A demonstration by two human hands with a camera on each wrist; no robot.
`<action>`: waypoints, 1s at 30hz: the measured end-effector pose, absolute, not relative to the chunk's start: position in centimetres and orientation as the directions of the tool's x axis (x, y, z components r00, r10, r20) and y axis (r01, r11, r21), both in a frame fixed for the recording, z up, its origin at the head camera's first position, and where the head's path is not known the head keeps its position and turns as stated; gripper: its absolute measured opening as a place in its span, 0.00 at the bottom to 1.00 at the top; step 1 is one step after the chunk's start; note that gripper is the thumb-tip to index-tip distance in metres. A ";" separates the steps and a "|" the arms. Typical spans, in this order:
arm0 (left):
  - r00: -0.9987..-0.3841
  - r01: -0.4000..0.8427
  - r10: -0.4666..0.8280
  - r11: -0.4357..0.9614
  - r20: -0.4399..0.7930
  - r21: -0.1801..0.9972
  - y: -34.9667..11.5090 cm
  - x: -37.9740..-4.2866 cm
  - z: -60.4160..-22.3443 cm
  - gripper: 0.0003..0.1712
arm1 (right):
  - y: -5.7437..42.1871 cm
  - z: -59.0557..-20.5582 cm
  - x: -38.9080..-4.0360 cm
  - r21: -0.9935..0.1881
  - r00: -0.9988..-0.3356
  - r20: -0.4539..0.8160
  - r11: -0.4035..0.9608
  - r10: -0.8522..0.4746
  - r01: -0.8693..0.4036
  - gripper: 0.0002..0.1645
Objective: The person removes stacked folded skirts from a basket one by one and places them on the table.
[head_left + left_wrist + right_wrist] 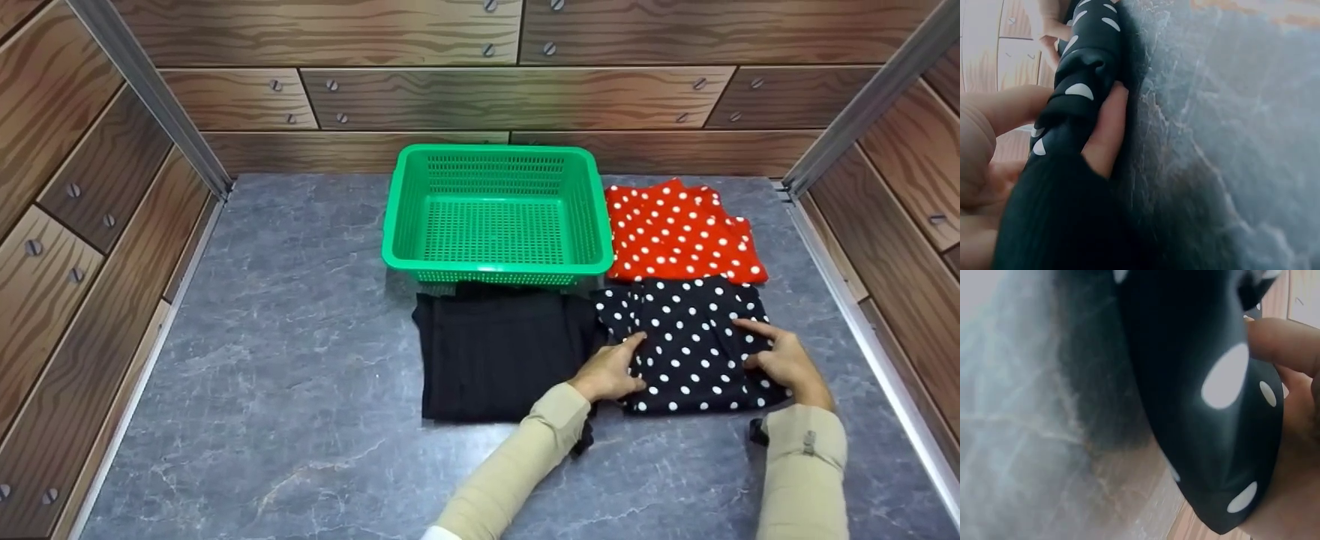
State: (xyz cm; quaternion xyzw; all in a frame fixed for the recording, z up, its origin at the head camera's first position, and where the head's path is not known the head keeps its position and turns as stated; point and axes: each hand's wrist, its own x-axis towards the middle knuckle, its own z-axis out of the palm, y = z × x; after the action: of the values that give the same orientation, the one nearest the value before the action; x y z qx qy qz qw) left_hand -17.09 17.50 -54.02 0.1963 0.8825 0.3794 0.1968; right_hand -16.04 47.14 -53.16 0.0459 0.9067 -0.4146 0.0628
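Observation:
A folded black garment with white polka dots (pixel 694 352) lies at the right, under both hands. My left hand (pixel 611 371) grips its left side; in the left wrist view one fingertip (pixel 1111 126) shows beneath the fabric and another finger lies on the opposite side. At its right side my right hand (pixel 787 367) holds the cloth, index finger stretched over the top and thumb bent in. Some right fingers are hidden by the fabric. In the right wrist view a dotted corner (pixel 1207 439) hangs over a shadow. Left of it lies a folded plain black garment (pixel 499 356).
A green plastic basket (pixel 499 268) with nothing in it stands behind the plain black garment. To its right lies a folded red garment with white dots (pixel 682 232). Wood-patterned walls (pixel 517 97) enclose the grey marbled surface (pixel 300 360) at the back and sides.

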 end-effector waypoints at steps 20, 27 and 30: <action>-0.869 0.219 0.465 0.667 -0.168 0.712 16.9 -17.5 -52.9 0.36 | 47.0 -52.6 -17.2 -0.592 -0.988 -0.152 0.797 0.037 0.121 0.37; -0.825 0.497 0.555 0.627 0.103 0.599 12.1 -17.8 -50.0 0.21 | 45.9 -51.9 -17.4 -0.557 -0.993 -0.108 0.824 0.053 0.105 0.28; -0.747 0.635 0.605 0.525 0.276 0.568 9.0 -18.0 -48.2 0.19 | 45.3 -51.0 -17.6 -0.559 -0.994 -0.086 0.822 0.069 0.105 0.30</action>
State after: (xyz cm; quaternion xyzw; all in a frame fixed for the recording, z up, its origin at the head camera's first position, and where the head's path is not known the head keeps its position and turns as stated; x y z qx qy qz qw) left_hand -17.97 9.01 -48.21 0.3549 0.8728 0.3342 -0.0225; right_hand -17.64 45.33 -51.02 0.0456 0.9540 -0.2946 0.0312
